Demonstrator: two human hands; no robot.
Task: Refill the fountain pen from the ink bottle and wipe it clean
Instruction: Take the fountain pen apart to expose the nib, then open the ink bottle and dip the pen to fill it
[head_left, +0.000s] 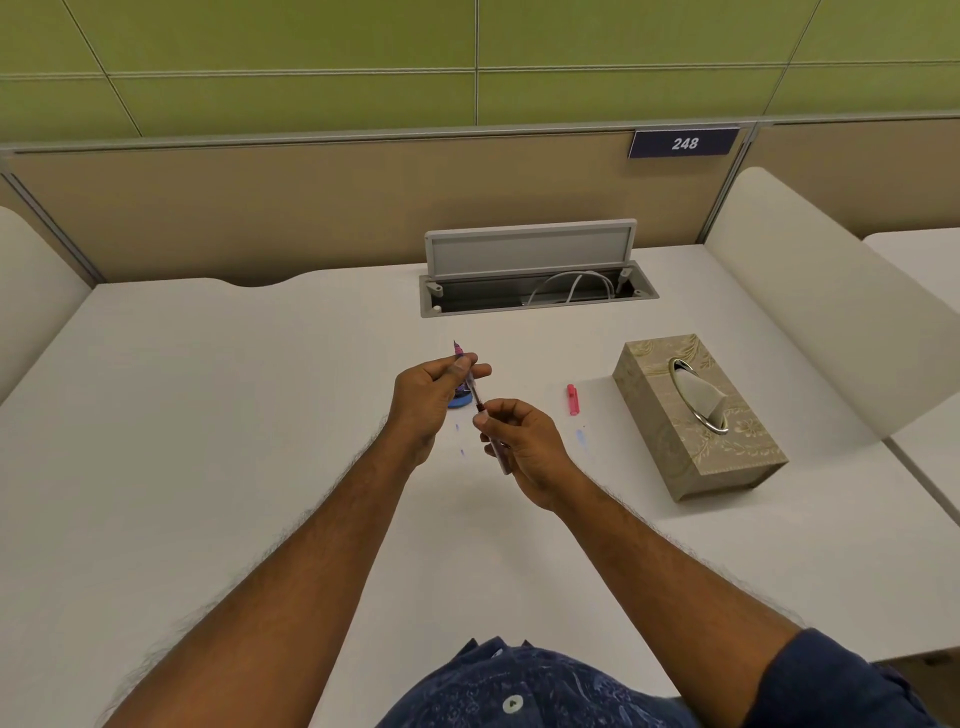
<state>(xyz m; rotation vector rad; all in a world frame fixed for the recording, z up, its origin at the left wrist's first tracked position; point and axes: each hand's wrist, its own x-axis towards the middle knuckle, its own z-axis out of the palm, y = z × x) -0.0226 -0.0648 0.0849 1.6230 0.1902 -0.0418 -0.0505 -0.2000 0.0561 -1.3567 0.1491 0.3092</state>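
Note:
Above the white desk my left hand (427, 397) pinches the nib section of a pink fountain pen (471, 387), its nib pointing up and away. The pen's clear converter runs down toward my right hand (522, 441), whose fingers hold the translucent barrel (500, 452) at the converter's end. Behind my left hand a blue round object (459, 401), probably the ink bottle or its lid, sits on the desk, mostly hidden. The pink pen cap (572, 399) lies on the desk to the right.
A patterned tissue box (696, 415) with a tissue sticking out stands to the right. Small blue ink smears (582, 439) mark the desk (208, 415). An open cable tray (535, 291) with a raised lid sits at the back. Curved white dividers flank both sides.

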